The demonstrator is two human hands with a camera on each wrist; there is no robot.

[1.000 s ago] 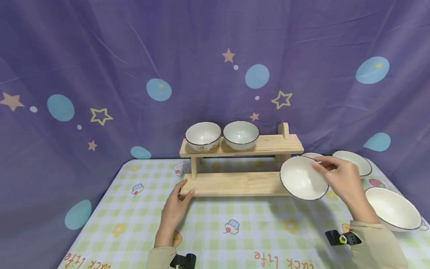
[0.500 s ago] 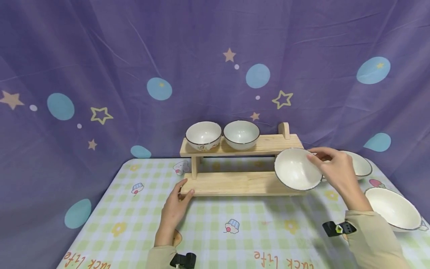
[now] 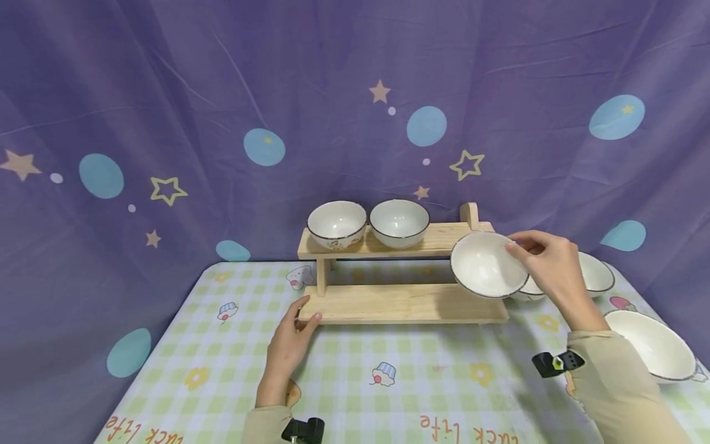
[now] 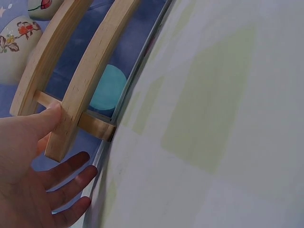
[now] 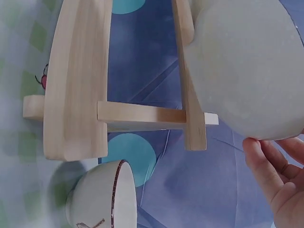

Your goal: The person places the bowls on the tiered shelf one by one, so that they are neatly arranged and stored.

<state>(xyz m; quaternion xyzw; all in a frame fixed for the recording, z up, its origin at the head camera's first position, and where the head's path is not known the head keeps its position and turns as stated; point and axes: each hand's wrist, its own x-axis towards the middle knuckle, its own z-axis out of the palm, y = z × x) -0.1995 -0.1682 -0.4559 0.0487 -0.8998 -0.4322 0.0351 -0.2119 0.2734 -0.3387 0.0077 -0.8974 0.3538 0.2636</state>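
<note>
Head view: we see the right hand (image 3: 546, 259) pinching the rim of a white bowl (image 3: 485, 265), held tilted in the air at the right end of the two-tier wooden rack (image 3: 388, 302), level with its upper shelf and not resting on it. The left hand (image 3: 291, 342) lies on the tabletop (image 3: 355, 382), fingers relaxed and apart, thumb touching the left front corner of the rack's lower shelf. Two small bowls (image 3: 368, 223) stand side by side on the upper shelf. Behind the right hand we note two more bowls (image 3: 596, 274) on the tabletop, partly hidden, and a larger bowl (image 3: 649, 345) near the right edge.

Left wrist view: the left hand (image 4: 33, 175) is spread, thumb against the end of the rack's shelf board (image 4: 85, 80); it grips nothing.

Right wrist view: the fingertips (image 5: 266, 166) of the right hand meet the held bowl (image 5: 247, 66) at its edge, close beside the rack's upper shelf (image 5: 190, 95). Whether the two touch, we cannot tell. Another bowl (image 5: 107, 199) sits below the rack's end.
</note>
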